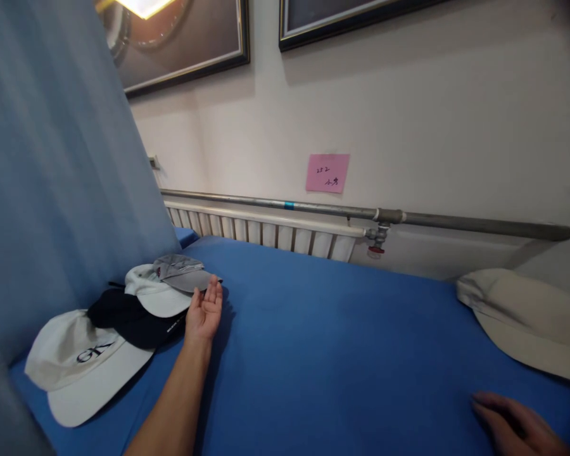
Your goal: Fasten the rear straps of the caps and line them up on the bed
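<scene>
Several caps lie in an overlapping row on the left of the blue surface: a white cap with dark letters, a black cap, a white cap and a grey cap. Beside the grey cap's brim is my left hand, palm up, fingers slightly curled and apart, holding nothing. A beige cap rests alone at the right. Below it, at the bottom right edge, my right hand is partly in view, fingers bent with a gap between thumb and fingers, nothing visible in them.
A blue curtain hangs at the left beside the caps. Behind the surface run a white radiator and a metal pipe with a red valve. A pink note and framed pictures are on the wall.
</scene>
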The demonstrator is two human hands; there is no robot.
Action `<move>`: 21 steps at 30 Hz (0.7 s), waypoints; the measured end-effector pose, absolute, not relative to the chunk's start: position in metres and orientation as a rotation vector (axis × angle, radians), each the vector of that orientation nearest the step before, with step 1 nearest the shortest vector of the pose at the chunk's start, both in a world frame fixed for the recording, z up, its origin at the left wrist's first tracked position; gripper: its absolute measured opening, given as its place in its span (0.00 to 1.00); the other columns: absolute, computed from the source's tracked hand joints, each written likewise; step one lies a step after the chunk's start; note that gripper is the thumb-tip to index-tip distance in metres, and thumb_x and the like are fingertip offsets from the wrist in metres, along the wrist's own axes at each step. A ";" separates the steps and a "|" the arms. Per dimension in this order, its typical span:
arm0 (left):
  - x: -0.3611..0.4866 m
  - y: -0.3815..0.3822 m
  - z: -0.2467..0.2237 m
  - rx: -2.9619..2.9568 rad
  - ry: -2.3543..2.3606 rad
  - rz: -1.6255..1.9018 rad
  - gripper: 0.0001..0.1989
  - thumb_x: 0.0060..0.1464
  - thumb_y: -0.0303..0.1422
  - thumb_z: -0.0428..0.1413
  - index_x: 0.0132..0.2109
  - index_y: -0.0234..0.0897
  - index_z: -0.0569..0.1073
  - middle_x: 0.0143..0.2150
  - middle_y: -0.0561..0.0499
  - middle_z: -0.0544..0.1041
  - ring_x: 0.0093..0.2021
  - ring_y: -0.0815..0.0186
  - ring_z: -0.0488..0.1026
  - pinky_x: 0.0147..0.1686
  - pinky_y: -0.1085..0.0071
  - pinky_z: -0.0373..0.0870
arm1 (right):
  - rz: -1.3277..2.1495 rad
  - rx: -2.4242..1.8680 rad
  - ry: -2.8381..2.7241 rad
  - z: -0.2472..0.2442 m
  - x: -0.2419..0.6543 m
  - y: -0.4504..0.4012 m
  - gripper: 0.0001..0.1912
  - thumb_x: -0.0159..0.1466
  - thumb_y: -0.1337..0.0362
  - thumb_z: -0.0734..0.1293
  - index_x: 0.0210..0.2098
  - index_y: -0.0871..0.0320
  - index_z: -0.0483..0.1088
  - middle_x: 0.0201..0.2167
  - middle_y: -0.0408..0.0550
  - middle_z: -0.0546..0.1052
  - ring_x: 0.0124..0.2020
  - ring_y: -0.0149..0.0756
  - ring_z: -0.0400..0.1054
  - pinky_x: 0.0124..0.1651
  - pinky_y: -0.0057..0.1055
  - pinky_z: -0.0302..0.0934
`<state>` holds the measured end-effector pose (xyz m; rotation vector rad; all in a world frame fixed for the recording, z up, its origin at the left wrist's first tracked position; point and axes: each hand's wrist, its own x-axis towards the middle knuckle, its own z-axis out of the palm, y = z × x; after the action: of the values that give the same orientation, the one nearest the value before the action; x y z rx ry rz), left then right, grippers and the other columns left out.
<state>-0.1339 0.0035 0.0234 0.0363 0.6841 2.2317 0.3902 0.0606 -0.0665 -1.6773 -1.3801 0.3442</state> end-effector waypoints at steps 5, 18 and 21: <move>-0.123 0.005 0.021 0.201 0.889 2.250 0.15 0.67 0.24 0.40 0.35 0.35 0.68 0.37 0.45 0.81 0.41 0.67 0.80 0.44 0.70 0.76 | 0.458 -1.771 -1.325 -0.037 0.372 0.050 0.11 0.41 0.49 0.65 0.20 0.45 0.72 0.34 0.56 0.79 0.37 0.57 0.72 0.43 0.52 0.65; -0.044 -0.011 -0.001 1.158 1.223 1.343 0.08 0.47 0.22 0.61 0.28 0.39 0.82 0.31 0.48 0.80 0.34 0.63 0.74 0.36 0.75 0.70 | 0.446 -1.575 -1.401 -0.013 0.345 0.028 0.10 0.48 0.55 0.62 0.23 0.53 0.70 0.28 0.49 0.74 0.34 0.45 0.69 0.43 0.42 0.64; -0.038 -0.006 -0.006 1.307 1.341 1.198 0.10 0.50 0.24 0.58 0.30 0.41 0.82 0.33 0.48 0.80 0.37 0.63 0.74 0.38 0.76 0.70 | 0.454 -1.589 -1.403 -0.015 0.346 0.028 0.08 0.49 0.58 0.62 0.23 0.54 0.69 0.29 0.48 0.73 0.34 0.43 0.68 0.44 0.41 0.63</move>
<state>-0.0380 -0.0065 -0.0059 1.3070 1.3406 1.1978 0.3462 0.0281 -0.0153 -1.5888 -1.4028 0.4541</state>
